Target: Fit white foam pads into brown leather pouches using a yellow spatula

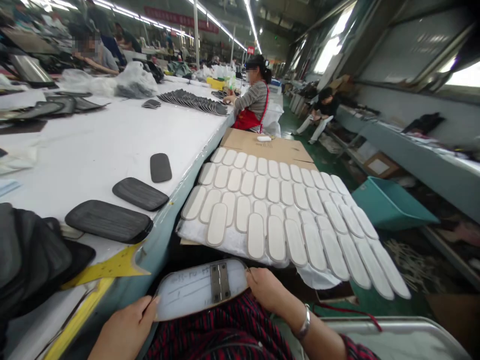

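Note:
Low in front of my body, a rounded-end translucent white plate (187, 290) lies across my lap area, with pencil-like marks and a metal hinge-like fitting on it. My left hand (129, 325) pinches its left end. At the opposite end, my right hand (268, 285) grips the edge between thumb and fingers. Just beyond are rows of cream oval pieces (256, 235) with darker rims, laid on a board covered with white sheeting. Dark grey rounded pads (108, 220) rest on the white table to the left.
A yellow strip (108, 267) hangs over the edge of the white table (93, 140). Dark pieces are stacked (30, 255) at far left. Flattened cardboard (240, 137) lies behind the oval pieces, near a seated person in a red apron (253, 95). A teal bin (393, 200) stands right.

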Demonstrator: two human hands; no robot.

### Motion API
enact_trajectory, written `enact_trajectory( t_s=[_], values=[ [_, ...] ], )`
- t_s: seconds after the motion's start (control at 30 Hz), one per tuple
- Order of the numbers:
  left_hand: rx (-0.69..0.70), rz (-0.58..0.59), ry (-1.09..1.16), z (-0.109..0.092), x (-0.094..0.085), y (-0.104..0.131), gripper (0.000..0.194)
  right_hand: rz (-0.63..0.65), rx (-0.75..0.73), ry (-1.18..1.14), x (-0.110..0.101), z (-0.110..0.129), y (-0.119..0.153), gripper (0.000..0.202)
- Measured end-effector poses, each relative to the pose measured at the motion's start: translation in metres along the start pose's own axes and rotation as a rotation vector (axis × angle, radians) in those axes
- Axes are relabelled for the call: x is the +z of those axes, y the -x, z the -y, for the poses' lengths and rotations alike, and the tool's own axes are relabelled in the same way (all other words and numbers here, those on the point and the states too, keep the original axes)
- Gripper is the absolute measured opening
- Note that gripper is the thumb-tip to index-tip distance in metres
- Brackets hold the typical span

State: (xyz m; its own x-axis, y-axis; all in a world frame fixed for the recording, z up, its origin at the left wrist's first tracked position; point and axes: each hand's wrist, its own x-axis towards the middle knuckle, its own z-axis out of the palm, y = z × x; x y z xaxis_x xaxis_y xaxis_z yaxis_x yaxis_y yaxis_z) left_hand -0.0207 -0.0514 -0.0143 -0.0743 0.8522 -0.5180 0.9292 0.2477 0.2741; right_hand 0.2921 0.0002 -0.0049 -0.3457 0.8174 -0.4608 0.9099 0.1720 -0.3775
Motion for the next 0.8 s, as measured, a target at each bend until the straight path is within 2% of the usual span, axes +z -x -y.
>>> enact_trajectory(
  t_s=[0.07, 0.2, 0.3, 0.37, 0.43, 0.6, 0.8],
  values=[
    [-0.001, -0.008, 0.004, -0.002, -0.002, 0.003, 0.043, 0.012, 0.049, -0.232, 0.006, 0.002, 0.005, 0.027],
    [0.014, -0.043, 0.015, -0.008, -0.004, 0.008, 0.038, 0.130, 0.160, -0.712, 0.020, 0.007, 0.011, 0.025],
    [0.068, -0.077, 0.040, -0.010, -0.003, 0.010, 0.034, 0.161, 0.174, -0.881, 0.027, 0.008, 0.011, 0.026],
    [0.098, -0.095, 0.061, -0.010, -0.003, 0.011, 0.033, 0.190, 0.167, -0.888, 0.025, 0.007, 0.010, 0.027],
    [0.094, -0.091, 0.076, -0.008, -0.002, 0.010, 0.033, 0.181, 0.157, -0.794, 0.020, 0.006, 0.010, 0.026],
    [0.085, -0.020, 0.092, 0.001, -0.002, 0.002, 0.037, -0.024, 0.218, -0.428, 0.002, 0.002, -0.001, 0.024],
    [0.055, -0.025, -0.017, 0.000, -0.001, -0.002, 0.037, 0.018, 0.244, -0.439, -0.001, -0.004, -0.016, 0.021]
  ],
)
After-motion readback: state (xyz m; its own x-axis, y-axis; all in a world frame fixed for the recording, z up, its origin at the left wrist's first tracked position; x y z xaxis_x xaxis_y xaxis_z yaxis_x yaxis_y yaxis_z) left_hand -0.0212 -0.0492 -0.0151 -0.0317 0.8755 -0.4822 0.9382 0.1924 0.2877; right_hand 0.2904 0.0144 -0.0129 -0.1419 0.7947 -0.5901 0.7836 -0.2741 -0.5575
